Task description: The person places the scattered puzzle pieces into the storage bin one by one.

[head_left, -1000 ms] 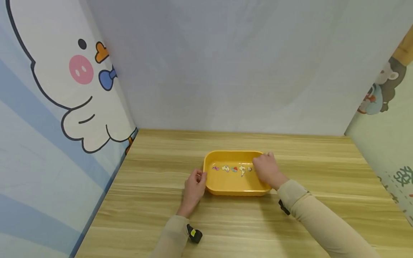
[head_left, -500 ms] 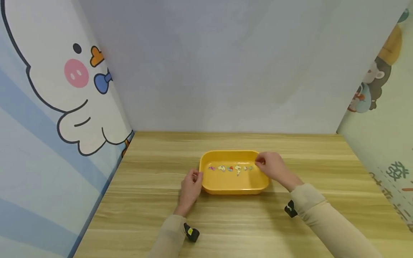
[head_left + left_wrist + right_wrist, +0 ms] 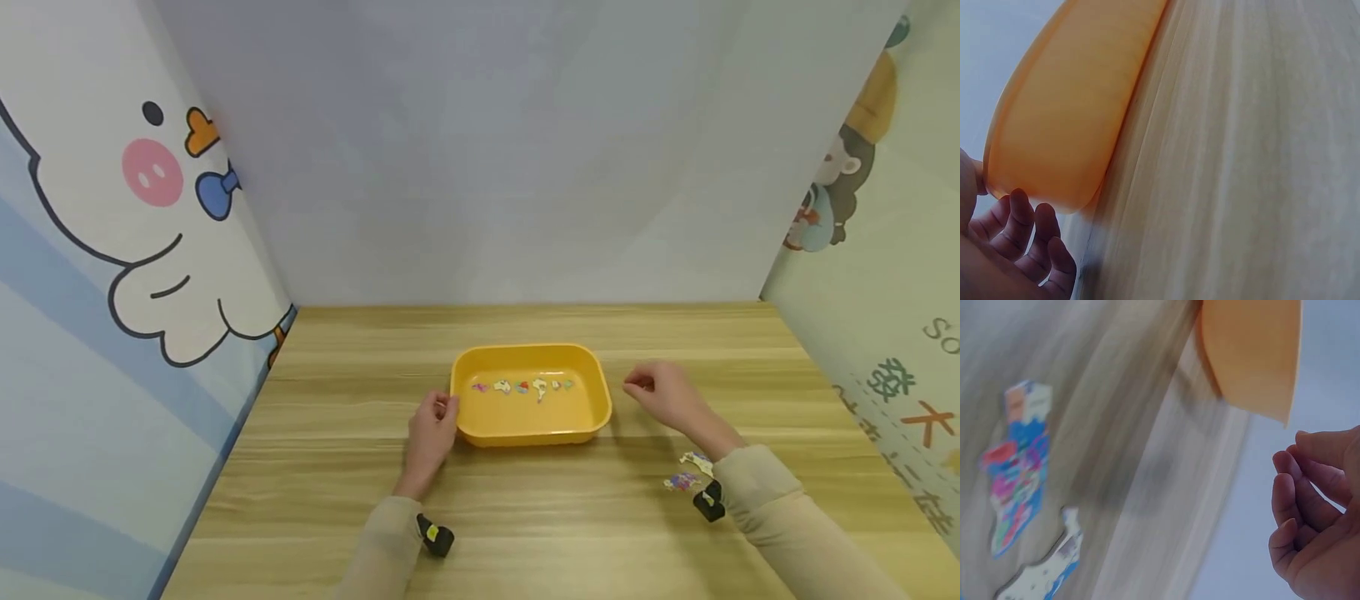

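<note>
A yellow plastic tray [image 3: 532, 438] sits on the wooden table, with a row of several small, flat, colourful cut-outs that look like stickers [image 3: 540, 388] on its floor. My left hand [image 3: 433, 432] pinches the tray's left rim, thumb over the edge and fingers against the outer wall [image 3: 1054, 125]. Just right of the tray, my right hand [image 3: 669, 398] hovers apart from it. Its fingers are loosely curled, thumb near the index finger, and nothing shows between them. Below that hand lie a multicoloured cut-out [image 3: 1019, 469] and a whitish one [image 3: 1041, 575].
The wooden table [image 3: 525, 533] meets a pale grey wall [image 3: 487, 167] at the back. Printed cartoon panels stand at left and right. A black wrist camera [image 3: 708, 502] sits on the right sleeve, close to the loose cut-outs.
My right hand has risen from inside the tray and moved right, past its rim. A small greenish cut-out now shows at the row's right end. The left hand stays on the rim.
</note>
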Tool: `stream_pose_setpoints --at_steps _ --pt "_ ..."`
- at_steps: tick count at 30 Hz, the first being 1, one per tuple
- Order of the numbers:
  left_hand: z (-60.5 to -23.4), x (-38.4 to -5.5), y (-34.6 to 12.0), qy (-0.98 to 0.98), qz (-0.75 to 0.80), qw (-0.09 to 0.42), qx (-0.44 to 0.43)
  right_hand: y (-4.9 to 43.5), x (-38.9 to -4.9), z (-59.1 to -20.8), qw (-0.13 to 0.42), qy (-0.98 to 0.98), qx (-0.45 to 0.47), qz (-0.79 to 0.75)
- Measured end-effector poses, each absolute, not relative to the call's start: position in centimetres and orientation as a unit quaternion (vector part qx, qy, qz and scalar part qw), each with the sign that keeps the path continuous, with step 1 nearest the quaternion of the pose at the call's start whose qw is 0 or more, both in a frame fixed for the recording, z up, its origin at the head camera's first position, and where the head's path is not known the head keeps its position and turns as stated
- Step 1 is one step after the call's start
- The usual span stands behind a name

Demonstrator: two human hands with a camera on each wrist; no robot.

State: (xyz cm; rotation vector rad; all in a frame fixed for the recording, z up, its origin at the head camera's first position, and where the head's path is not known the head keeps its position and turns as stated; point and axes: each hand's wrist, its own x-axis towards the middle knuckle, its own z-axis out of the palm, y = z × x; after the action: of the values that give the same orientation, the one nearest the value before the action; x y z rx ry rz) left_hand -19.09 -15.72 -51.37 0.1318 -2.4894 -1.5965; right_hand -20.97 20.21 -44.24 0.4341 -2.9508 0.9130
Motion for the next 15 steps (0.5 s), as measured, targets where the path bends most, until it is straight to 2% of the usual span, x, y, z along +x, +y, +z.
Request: stream_pose_setpoints --at_steps 9,15 --pt "-51.6 -18.9 -15.9 -0.839 -0.535 0.089 0.046 22.3 -19.1 -44.3 0.009 -0.948 0.150 0.282" --pt "-51.3 -19.0 -15.7 -0.834 -0.543 0.093 0.037 23.8 -18.2 -44.4 -0.033 -0.939 0.198 0.278"
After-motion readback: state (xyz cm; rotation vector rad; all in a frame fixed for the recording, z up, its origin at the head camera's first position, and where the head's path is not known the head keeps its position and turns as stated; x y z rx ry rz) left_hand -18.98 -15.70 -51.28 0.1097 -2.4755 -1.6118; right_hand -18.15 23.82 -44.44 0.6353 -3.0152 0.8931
